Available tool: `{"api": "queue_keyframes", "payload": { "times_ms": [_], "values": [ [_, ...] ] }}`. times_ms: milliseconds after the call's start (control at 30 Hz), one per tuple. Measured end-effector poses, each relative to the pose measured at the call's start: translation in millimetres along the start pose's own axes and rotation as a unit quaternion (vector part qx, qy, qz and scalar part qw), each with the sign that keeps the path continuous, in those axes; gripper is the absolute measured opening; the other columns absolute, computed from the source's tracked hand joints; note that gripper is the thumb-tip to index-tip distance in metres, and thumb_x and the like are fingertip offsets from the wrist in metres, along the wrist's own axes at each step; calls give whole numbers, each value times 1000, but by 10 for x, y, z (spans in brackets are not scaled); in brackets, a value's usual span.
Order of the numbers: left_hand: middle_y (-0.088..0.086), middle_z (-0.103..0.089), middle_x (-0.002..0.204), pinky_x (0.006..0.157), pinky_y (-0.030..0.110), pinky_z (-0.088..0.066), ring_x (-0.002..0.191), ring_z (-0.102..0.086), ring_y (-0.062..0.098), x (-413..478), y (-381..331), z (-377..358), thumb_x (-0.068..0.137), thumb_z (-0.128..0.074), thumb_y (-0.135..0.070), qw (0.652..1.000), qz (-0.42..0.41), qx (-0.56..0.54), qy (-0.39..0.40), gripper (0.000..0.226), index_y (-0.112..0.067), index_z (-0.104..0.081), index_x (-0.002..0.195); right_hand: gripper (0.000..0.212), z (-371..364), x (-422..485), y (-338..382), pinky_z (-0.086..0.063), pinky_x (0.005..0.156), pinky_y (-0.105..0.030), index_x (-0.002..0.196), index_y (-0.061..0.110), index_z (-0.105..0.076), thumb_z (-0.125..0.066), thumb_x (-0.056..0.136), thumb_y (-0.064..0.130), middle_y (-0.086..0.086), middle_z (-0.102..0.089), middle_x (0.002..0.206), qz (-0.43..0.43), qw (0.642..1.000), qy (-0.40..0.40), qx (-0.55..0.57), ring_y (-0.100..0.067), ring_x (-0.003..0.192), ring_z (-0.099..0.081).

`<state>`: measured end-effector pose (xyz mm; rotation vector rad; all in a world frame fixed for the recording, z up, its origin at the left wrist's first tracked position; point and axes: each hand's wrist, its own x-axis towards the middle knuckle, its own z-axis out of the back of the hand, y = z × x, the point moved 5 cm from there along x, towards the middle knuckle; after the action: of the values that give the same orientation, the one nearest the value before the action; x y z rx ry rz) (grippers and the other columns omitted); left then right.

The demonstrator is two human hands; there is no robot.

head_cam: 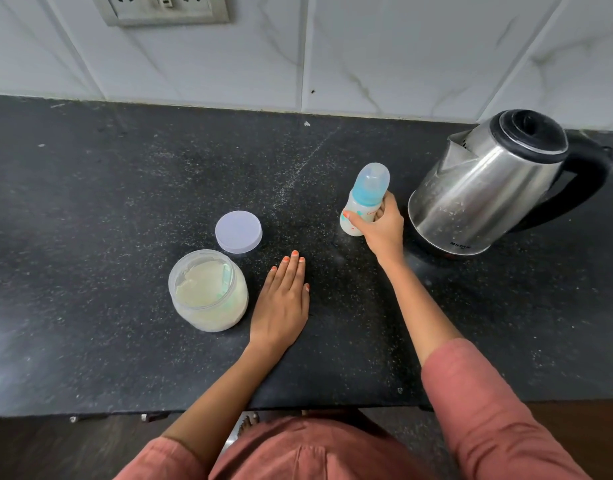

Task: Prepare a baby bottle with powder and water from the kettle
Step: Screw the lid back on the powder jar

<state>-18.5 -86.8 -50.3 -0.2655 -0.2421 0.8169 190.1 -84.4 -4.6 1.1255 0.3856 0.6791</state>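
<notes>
- The black speckled surface (107, 202) ran right across the view, and everything stood on it.
- Behind it rose a white marbled tile wall (402, 46), with a socket plate (163, 8) at the top left, cut off by the frame edge.
- On the far right stood the steel kettle (485, 188) on its base. Its black lid was down, the handle pointed right and the spout faced left towards the bottle.
- Near the front, left of centre, sat the powder jar (208, 292). It was open and held pale powder, and there was a greenish shape inside, too blurred to name.
- The left hand (282, 303) lay flat on the surface just right of the jar. Its fingers were straight and together, palm down, with the grip slack and holding nothing. Whether it touched the jar, I could not tell.
- The right hand (381, 226) reached forward, its grip wrapped round the body of the bottle, thumb on the near side and fingers curled behind.
- The baby bottle (364, 199) was upright just left of the kettle and apart from it. Its clear blue cap was on, its body looked white, and its bottom was at or just on the surface.
- The jar's round pale lid (238, 232) lay flat just behind the jar, close to it.
</notes>
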Motion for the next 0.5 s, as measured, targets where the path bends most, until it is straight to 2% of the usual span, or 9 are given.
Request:
{"api": "queue_keyframes", "payload": {
  "times_ms": [167,300,400,500],
  "values": [
    [3,-10,156,113,25,4,144,-8,16,-9,-3,9,100,-23,-25,1000,2,-5,1,50,-11,-14,147,65,6,-33,9,-41,93,-25,125,10,-47,-78,68,14,-7,-57,126,11,1000,1,-21,-17,114,-53],
    [3,-9,156,113,24,5,144,-7,16,-8,3,21,100,-23,-25,1000,4,-14,2,50,-11,-13,147,67,39,-128,11,-43,96,-26,128,9,-45,-76,69,7,-8,-56,129,14,1000,-2,9,-12,115,-52],
    [3,-9,156,112,24,5,144,-7,16,-7,8,24,100,-23,-26,1000,3,-17,6,50,-11,-13,147,61,101,-243,-32,-42,100,-29,128,4,-46,-72,73,0,-13,-53,132,8,999,-18,29,-17,120,-51],
    [3,-11,156,112,23,4,144,-8,15,3,19,27,100,-26,-26,999,11,-42,15,49,-11,-16,146,52,188,-396,-95,-44,97,-25,124,3,-50,-69,76,0,-15,-58,125,-15,998,-52,41,-17,113,-56]
  ]
}}
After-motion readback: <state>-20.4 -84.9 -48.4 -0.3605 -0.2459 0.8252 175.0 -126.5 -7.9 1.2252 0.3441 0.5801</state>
